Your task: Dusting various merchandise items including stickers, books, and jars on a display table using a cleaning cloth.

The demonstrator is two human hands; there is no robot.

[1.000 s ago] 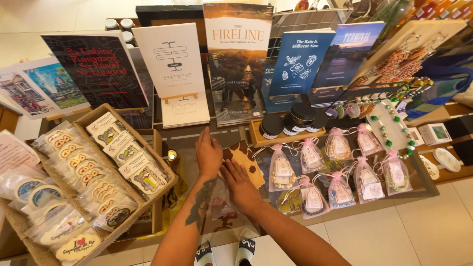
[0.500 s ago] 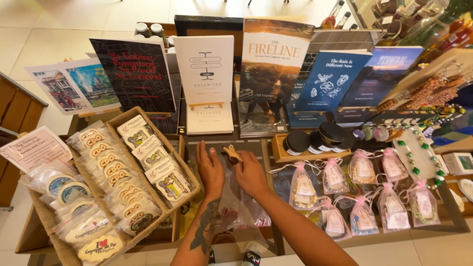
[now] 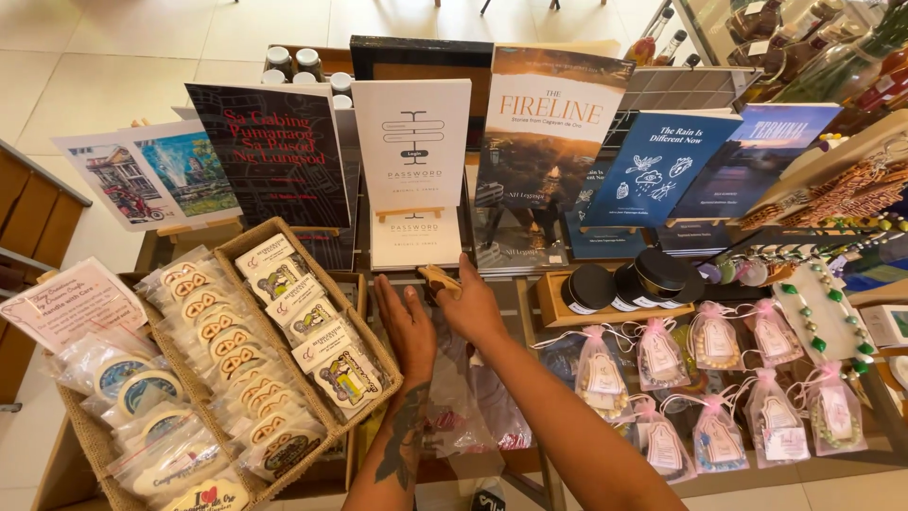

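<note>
right hand (image 3: 473, 305) is gripping a small wooden piece (image 3: 440, 280) in closed fingers; left hand (image 3: 409, 326) (fingers spread flat) is resting just beside it.

We see bright, even daylight across the whole frame, with soft, faint shadows. Pale glare sits on the floor tiles (image 3: 113, 47) at upper left and on the glossy book covers (image 3: 549, 142). Straight edges bow outward near the corners; focus stays sharp throughout.

Woven basket (image 3: 374, 326) crowds left; upright books (image 3: 412, 142) wall ahead; pouches (image 3: 653, 364) block right.
</note>
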